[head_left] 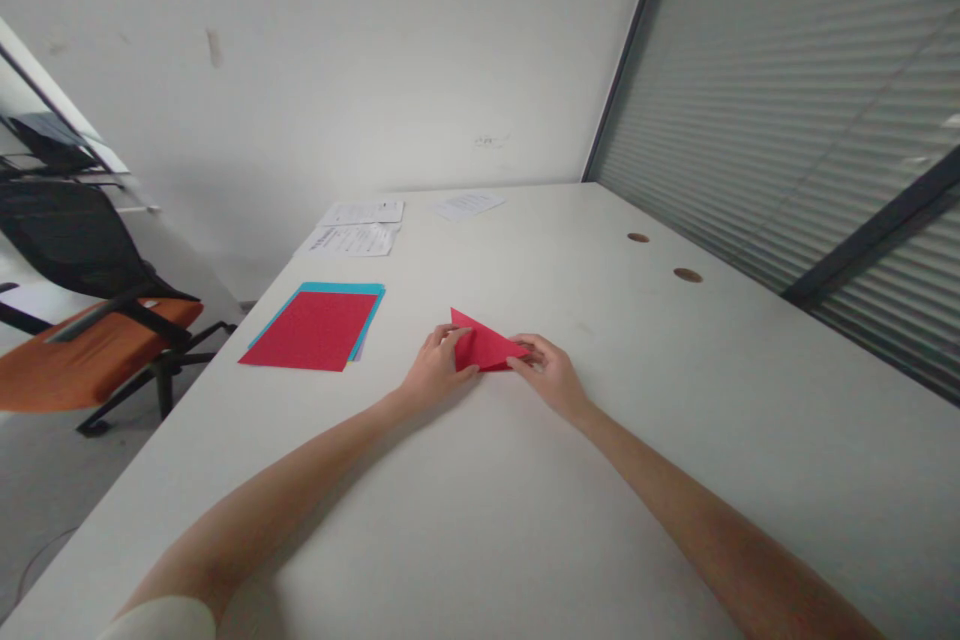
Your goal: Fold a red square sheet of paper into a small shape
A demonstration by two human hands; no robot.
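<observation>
Red paper, folded into a triangle (486,346), lies flat on the white table (525,520) a little beyond its middle, one point rising toward the far wall and the long edge facing the person. Left hand (435,372): palm down and uncurled, fingers spread over the triangle's left corner and pressing it to the tabletop, nothing grasped. Right hand (551,375): fingers bent onto the triangle's right corner and touching it; whether they pinch the paper or only press it cannot be told from this view. Both bare forearms run across the table from the near edge, a pale sleeve showing at the left elbow. Stack of coloured paper sheets (311,328): to the left of the triangle and apart from it, near the table's left edge, a red sheet on top, blue sheets showing beneath along the far and right sides. Printed white documents (360,225): several lying at the far left corner of the table, with one more sheet (469,205) just to their right. Two round cable holes (687,275): set in the tabletop toward the right side, well apart from the hands. Office chair (82,340): black back, orange seat, standing on the floor to the left of the table. Grey slatted blinds (787,120): along the right side.
</observation>
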